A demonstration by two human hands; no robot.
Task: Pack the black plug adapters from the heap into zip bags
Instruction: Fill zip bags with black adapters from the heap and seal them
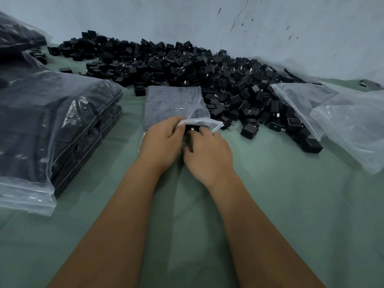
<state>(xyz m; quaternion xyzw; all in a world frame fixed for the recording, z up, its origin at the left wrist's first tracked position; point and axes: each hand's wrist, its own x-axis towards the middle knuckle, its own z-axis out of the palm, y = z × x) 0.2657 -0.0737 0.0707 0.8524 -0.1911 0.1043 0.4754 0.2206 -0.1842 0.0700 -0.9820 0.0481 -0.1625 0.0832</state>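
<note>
Two bare forearms reach forward over the green cloth [270, 204], converging at the centre. The left hand [161, 140] lies knuckles up, its fingers curled and pinching the near lip of a clear zip bag [174, 104], lifting that edge off the cloth. The right hand [207, 154] sits just beside it, touching it, fingers bent forward and gripping a black plug adapter [192, 128] at the bag's raised mouth; only the adapter's end with a metal prong shows between the two hands. The bag lies flat beyond the hands and looks grey.

To the left, a stack of filled zip bags [52, 125] rests on the cloth, dark with packed adapters. To the right lies a pile of empty clear bags [349, 121], partly covering loose adapters.

Farther back, the heap of black adapters [187, 67] stretches across the cloth from left to right, reaching the foot of the pale, cracked wall [207, 17]. Another filled bag [16, 38] sits at the far left.
</note>
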